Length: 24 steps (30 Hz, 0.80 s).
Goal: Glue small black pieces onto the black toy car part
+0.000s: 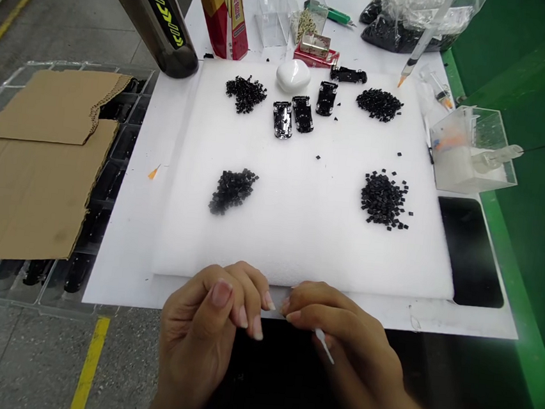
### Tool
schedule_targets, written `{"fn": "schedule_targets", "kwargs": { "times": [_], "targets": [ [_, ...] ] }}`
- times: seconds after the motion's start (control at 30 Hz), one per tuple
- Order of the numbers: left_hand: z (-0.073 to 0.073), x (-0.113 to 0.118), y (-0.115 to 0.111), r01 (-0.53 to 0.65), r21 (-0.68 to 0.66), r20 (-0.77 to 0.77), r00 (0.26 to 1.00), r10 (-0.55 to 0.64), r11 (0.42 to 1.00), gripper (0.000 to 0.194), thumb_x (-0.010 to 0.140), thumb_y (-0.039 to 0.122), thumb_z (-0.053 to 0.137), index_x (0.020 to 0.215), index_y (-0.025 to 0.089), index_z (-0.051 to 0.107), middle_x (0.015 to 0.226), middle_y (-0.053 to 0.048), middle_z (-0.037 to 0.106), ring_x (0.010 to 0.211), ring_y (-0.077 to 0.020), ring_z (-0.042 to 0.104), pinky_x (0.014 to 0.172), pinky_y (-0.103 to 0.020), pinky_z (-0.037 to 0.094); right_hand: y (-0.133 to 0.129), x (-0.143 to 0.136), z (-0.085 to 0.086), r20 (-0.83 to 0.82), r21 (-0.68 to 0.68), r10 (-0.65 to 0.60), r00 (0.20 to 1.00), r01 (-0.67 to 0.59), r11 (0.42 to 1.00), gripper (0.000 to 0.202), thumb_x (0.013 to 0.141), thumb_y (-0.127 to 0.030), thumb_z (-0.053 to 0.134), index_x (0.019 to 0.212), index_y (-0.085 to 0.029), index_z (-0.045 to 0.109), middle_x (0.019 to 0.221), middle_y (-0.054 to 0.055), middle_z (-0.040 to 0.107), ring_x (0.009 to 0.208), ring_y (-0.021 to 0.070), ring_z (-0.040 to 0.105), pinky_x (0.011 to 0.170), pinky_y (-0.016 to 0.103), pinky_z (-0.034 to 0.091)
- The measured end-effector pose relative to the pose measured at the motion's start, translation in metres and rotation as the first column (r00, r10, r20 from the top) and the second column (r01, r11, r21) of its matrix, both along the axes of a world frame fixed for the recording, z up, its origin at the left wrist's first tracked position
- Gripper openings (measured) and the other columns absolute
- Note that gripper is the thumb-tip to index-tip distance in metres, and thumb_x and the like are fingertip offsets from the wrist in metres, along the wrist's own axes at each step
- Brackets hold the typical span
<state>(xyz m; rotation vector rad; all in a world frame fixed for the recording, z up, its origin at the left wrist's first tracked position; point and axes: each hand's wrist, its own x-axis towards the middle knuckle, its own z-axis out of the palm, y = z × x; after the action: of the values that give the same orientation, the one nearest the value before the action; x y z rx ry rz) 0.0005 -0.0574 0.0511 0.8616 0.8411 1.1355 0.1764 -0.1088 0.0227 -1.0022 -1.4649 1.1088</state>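
At the front edge of the table, my left hand (213, 321) is loosely curled, its thumb apart from the fingers and nothing visible in it. Close to its right, my right hand (350, 340) has bent fingers closed round a thin white cotton swab (324, 346), which sticks out below the forefinger. Beyond both hands lies a white foam pad (298, 233). On it are several small black toy car bodies (303, 114), some with shiny parts. Piles of tiny black square pieces (383, 199) and darker small parts (245, 94) lie around them.
A white rounded lump (293, 76) sits at the pad's back. Behind stand a dark bottle (172, 47), a red-yellow carton (226, 13) and clear boxes (271, 15). A syringe (420, 48), a clear tub (470, 153) and a black phone (471, 249) are right; cardboard (27, 194) covers trays left.
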Motion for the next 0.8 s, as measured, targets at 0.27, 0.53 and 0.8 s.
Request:
{"fn": "schedule_targets", "kwargs": {
  "times": [0.27, 0.53, 0.8],
  "targets": [
    [-0.002, 0.000, 0.000, -0.118, 0.036, -0.182, 0.976, 0.123, 0.992, 0.014, 0.103, 0.023, 0.062, 0.097, 0.026, 0.074, 0.093, 0.000, 0.070, 0.088, -0.0130, 0.065, 0.084, -0.024, 0.054, 0.001, -0.001, -0.001, 0.008, 0.003, -0.028, 1.000, 0.028, 1.000, 0.037, 0.101, -0.007, 0.051, 0.132, -0.024, 0.062, 0.115, 0.009, 0.068, 0.107, 0.0219, 0.068, 0.089, 0.038, 0.061],
    [0.005, 0.004, -0.004, -0.225, 0.096, -0.438, 0.865, 0.244, 0.970, 0.009, 0.098, 0.027, 0.070, 0.106, 0.027, 0.074, 0.100, 0.000, 0.073, 0.099, -0.0147, 0.067, 0.091, -0.025, 0.055, -0.007, -0.006, 0.003, -0.028, -0.200, -0.129, 0.991, 0.121, 0.972, 0.027, 0.104, -0.016, 0.056, 0.124, -0.030, 0.068, 0.090, 0.001, 0.070, 0.080, 0.0144, 0.068, 0.072, 0.027, 0.057],
    [0.011, 0.012, -0.003, 0.195, -0.163, -0.272, 0.933, -0.234, 0.967, 0.017, 0.101, 0.030, 0.064, 0.111, 0.028, 0.078, 0.113, -0.003, 0.076, 0.103, -0.0180, 0.073, 0.092, -0.027, 0.060, -0.011, -0.014, 0.019, -0.310, -0.518, -0.210, 0.927, 0.020, 0.855, 0.019, 0.107, -0.029, 0.056, 0.099, -0.022, 0.072, 0.068, -0.003, 0.064, 0.049, 0.0085, 0.060, 0.048, 0.019, 0.048]
  ]
}}
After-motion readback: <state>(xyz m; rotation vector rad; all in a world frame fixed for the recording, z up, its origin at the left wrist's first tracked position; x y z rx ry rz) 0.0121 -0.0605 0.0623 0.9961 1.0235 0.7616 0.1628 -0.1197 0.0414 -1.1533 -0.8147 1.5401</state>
